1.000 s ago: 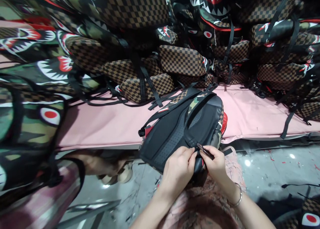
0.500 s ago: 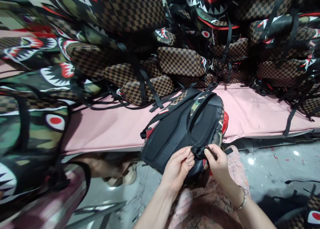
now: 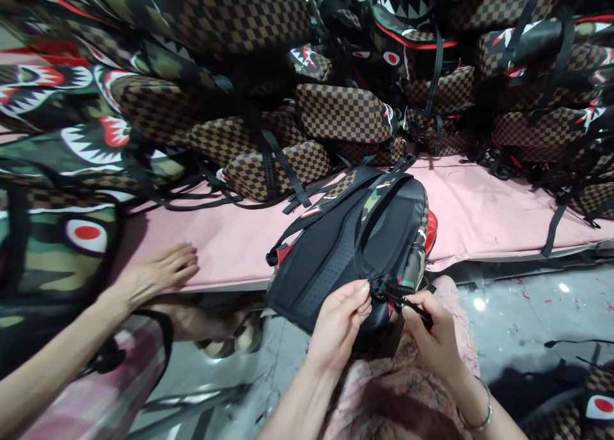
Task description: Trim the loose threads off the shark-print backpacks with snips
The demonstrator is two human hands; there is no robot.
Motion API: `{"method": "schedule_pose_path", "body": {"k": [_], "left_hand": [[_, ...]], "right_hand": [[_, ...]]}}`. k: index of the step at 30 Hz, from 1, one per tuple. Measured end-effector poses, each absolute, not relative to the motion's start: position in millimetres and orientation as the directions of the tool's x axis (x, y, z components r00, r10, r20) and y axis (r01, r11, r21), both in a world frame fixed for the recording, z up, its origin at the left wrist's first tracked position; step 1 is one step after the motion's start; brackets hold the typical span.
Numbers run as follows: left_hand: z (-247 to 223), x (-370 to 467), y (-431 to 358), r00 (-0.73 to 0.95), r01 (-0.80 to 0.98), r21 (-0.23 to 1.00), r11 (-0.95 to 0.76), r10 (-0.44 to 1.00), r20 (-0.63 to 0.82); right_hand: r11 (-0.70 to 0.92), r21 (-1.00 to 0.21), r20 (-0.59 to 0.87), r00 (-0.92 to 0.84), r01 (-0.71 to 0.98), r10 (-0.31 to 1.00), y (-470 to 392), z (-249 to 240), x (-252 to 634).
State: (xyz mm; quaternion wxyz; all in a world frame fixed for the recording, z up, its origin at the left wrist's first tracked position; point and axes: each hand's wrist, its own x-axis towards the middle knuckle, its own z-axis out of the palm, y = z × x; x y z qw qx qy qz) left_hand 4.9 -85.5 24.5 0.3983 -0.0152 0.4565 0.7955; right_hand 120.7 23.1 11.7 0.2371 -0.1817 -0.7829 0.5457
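Observation:
A black-backed backpack [image 3: 326, 261] with camouflage and checkered parts lies tilted at the edge of the pink table, its lower end over my lap. My left hand [image 3: 343, 315] is closed in a pinch on a thin black strap end or thread at the bag's lower corner. Beside it, my right hand [image 3: 429, 322] has its fingers closed round a small dark tool with a shiny metal part [image 3: 407, 301], whose tip points at the black webbing [image 3: 381, 286]. The exact shape of the tool is hard to make out.
Piled checkered and camouflage bags [image 3: 343, 112] line the back of the pink table [image 3: 206, 248]. At the left, another person's hand [image 3: 158, 274] rests near the table edge, by a camouflage bag [image 3: 62, 235]. Another bag [image 3: 599, 395] lies at lower right.
My right hand has shifted slightly right and down, and the dark tool now shows in it. Another person's arm has come in from the left. The view has shifted slightly.

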Motion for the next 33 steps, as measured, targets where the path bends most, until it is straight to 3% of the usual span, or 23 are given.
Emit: {"method": "schedule_pose_path", "body": {"k": [7,13,18,21,25,28,33], "left_hand": [[30,9,-87,-0.729,-0.557,0.812,-0.173,0.570,-0.379],[36,9,-88,-0.730,-0.533,0.828,-0.174,0.589,-0.346],[37,8,-88,-0.734,-0.506,0.852,-0.136,0.586,-0.343],[36,8,-88,-0.729,-0.492,0.863,-0.117,0.597,-0.335],[34,5,-88,-0.717,-0.485,0.869,-0.096,0.612,-0.333],[32,3,-88,-0.710,-0.485,0.871,-0.079,0.617,-0.340],[31,1,-88,-0.716,-0.465,0.883,-0.058,0.611,-0.337]], "right_hand": [[0.479,-0.878,0.225,-0.876,0.008,0.427,31,26,115],[0.657,-0.749,0.354,-0.892,-0.091,0.281,43,31,115],[0.641,-0.758,0.354,-0.900,-0.119,0.252,52,31,113],[0.519,-0.852,0.265,-0.913,-0.072,0.309,55,28,109],[0.132,-0.989,-0.011,-0.930,0.064,0.366,54,20,104],[-0.095,-0.986,-0.159,-0.933,0.135,0.322,53,18,101],[-0.235,-0.957,-0.229,-0.941,0.170,0.250,52,24,101]]}}
